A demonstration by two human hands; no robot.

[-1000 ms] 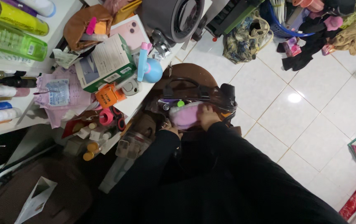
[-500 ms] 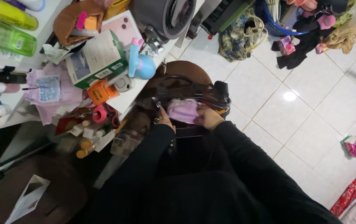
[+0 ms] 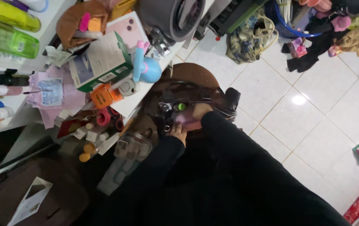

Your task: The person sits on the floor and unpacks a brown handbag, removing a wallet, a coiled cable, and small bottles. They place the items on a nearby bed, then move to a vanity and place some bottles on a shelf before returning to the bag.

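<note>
Pushed deeper — right hand (image 3: 199, 110), pink pouch (image 3: 187, 121) inside dark bag (image 3: 187, 90).

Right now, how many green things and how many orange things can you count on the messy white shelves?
Green: 2, a bottle and a box.
Orange: 2, a small box and a round cap.
Total: 4.
</note>
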